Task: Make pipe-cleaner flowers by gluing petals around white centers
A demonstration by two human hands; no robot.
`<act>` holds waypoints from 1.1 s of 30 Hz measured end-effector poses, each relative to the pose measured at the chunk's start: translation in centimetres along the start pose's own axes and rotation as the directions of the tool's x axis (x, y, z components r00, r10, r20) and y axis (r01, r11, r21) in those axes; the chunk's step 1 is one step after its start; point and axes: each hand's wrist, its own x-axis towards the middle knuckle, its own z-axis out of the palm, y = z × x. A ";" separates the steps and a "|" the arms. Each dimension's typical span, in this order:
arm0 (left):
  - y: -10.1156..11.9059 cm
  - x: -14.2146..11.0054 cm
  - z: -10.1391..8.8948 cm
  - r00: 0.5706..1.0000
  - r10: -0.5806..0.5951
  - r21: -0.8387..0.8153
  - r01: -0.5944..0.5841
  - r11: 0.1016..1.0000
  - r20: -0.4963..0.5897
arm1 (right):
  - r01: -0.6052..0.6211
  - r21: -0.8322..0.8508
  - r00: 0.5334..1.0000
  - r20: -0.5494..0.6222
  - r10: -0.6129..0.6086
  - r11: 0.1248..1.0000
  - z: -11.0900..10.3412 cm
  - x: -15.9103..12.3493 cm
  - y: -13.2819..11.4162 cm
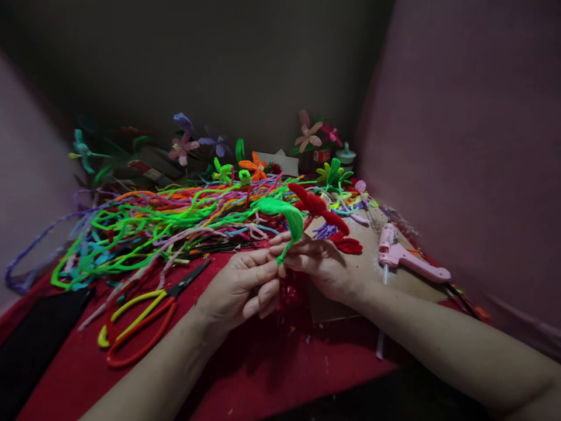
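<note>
Head view, one green leaf (293,216), fuzzy, held near the middle, above a red cloth (342,368). Long axis: curved; the thin stalk rises from the fingertips, leaning right, then the broad blade arches over, its tip pointing left toward a pile of coloured fuzzy stems (175,210).

Left hand (239,286): thumb and forefinger pinched on the stalk's lower end. Right hand (326,269): fingers close together, reaching behind the stalk; their exact grip cannot be told.

Red flower (313,203), one, just behind the leaf, its lower stem hidden by the right hand.

Scissors (173,291), one pair, red and yellow handles, beside the left forearm, blades pointing away and right. Pink glue gun (409,260), one, lying on cardboard (331,307) beyond the right forearm, which covers part of the board. Orange flower (255,166) behind the pile; lidded jar (345,155) at the back, right of it.
</note>
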 end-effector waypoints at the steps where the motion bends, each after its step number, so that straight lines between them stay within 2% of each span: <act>1: 0.1 0.0 0.0 1.000 -0.003 -0.001 0.003 1.000 0.009 | 0.027 0.002 1.000 0.003 -0.027 1.000 0.0 0.0 0.2; 4: 0.4 -0.1 0.5 0.999 0.018 0.081 -0.015 0.997 -0.031 | 0.067 0.066 0.997 -0.033 -0.065 0.996 -0.1 0.2 0.6; 6: 0.4 -0.3 0.8 0.987 0.082 0.282 -0.040 0.959 -0.137 | 0.048 0.084 0.996 -0.078 -0.042 0.995 0.0 0.3 0.6; 7: 0.3 -0.3 0.9 0.968 0.157 0.435 -0.057 0.899 -0.197 | 0.023 0.079 0.995 -0.100 -0.015 0.997 0.0 0.3 0.6; 8: 0.1 -0.4 0.9 0.936 0.261 0.604 -0.070 0.794 -0.235 | 0.001 0.079 0.992 -0.124 0.009 0.997 0.1 0.3 0.6; 9: -0.2 -0.4 0.8 0.891 0.392 0.763 -0.087 0.640 -0.227 | -0.011 0.084 0.989 -0.146 0.023 0.996 0.1 0.3 0.7; 11: -0.9 -0.4 0.4 0.796 0.602 0.969 -0.102 0.223 -0.055 | -0.007 0.098 0.987 -0.160 0.023 0.995 0.2 0.2 0.8; 12: -1.2 -0.4 0.0 0.764 0.644 0.996 -0.081 0.024 0.046 | -0.001 0.099 0.988 -0.154 0.016 0.995 0.3 0.2 0.8; 13: -1.5 -0.4 -0.3 0.740 0.659 0.989 -0.053 -0.138 0.132 | -0.001 0.089 0.989 -0.147 0.014 0.996 0.4 0.1 0.8; 14: -1.7 -0.4 -0.6 0.726 0.658 0.965 -0.031 -0.259 0.200 | -0.005 0.066 0.989 -0.149 0.015 0.998 0.5 0.1 0.8; 15: -1.9 -0.3 -0.9 0.721 0.647 0.941 -0.019 -0.338 0.247 | -0.012 0.030 0.988 -0.156 0.016 0.999 0.5 0.0 0.7; 16: -1.9 -0.4 -1.0 0.720 0.638 0.927 -0.019 -0.375 0.273 | -0.016 -0.016 0.986 -0.167 0.013 1.000 0.6 -0.1 0.4; 17: -1.9 -0.4 -1.1 0.722 0.633 0.926 -0.031 -0.376 0.281 | -0.020 -0.071 0.986 -0.168 0.008 0.997 0.7 -0.3 0.2; 19: -1.8 -0.5 -1.0 0.726 0.638 0.954 -0.084 -0.288 0.257 | -0.029 -0.204 0.991 -0.131 0.002 0.979 0.7 -0.4 -0.4; 23: -1.3 -0.7 -0.2 0.742 0.666 0.984 -0.166 0.064 0.082 | 0.025 -0.411 0.997 -0.055 -0.053 0.911 0.4 -0.5 -1.2; 27: -0.8 -0.8 0.9 0.770 0.631 0.910 -0.187 0.370 -0.098 | 0.060 -0.452 0.995 -0.049 -0.092 0.890 0.1 -0.4 -1.4; 31: -0.5 -0.7 1.8 0.830 0.496 0.753 -0.151 0.640 -0.255 | 0.066 -0.417 0.996 -0.029 -0.086 0.906 0.3 -0.7 -1.5; 33: -0.5 -0.6 2.0 0.853 0.421 0.652 -0.133 0.746 -0.308 | 0.042 -0.377 0.997 -0.037 -0.061 0.925 0.4 -0.8 -1.5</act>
